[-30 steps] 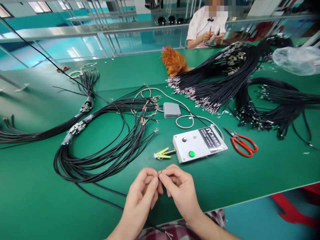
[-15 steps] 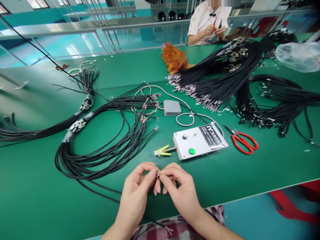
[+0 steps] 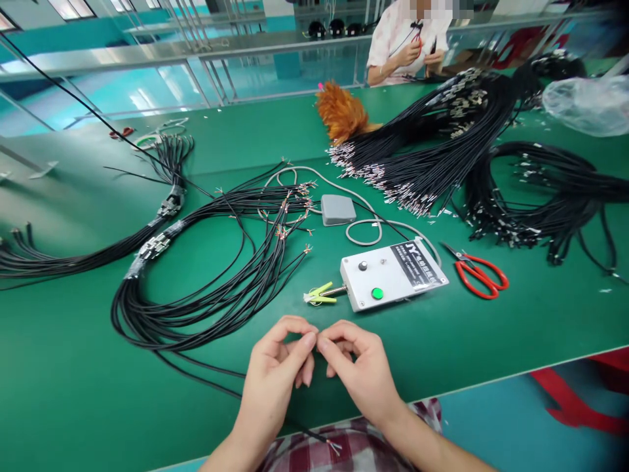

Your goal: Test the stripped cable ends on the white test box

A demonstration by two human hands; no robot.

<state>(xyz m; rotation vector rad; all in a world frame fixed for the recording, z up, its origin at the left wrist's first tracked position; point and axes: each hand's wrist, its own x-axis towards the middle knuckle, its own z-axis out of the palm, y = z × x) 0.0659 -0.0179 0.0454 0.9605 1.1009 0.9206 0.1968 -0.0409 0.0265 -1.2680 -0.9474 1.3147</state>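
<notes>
My left hand (image 3: 278, 367) and my right hand (image 3: 361, 364) meet fingertip to fingertip above the green table, thumb and forefinger pinched on each. Between them are the thin wires of a cable end, almost wholly covered by the fingers. Two black cables (image 3: 204, 373) run from the looped bundle towards my left hand and pass behind it. One cable end with bared, parted wires (image 3: 333, 447) lies over my lap below the hands. Just beyond my fingers sits a white control box (image 3: 373, 278) with a green button, a knob and a yellow-green clip (image 3: 322, 294) at its left end.
Left of the hands lies a looped black cable bundle (image 3: 152, 311). A grey pedal (image 3: 338, 210) and red-handled scissors (image 3: 479, 272) rest near the box. Large cable piles (image 3: 432, 141) and an orange duster (image 3: 341, 115) lie at the back, before a co-worker (image 3: 405, 49) holding a tool.
Both hands have shifted slightly right, and the fingertips now cover the small wire ends that showed between them. The co-worker's hand with the red tool has risen a little.
</notes>
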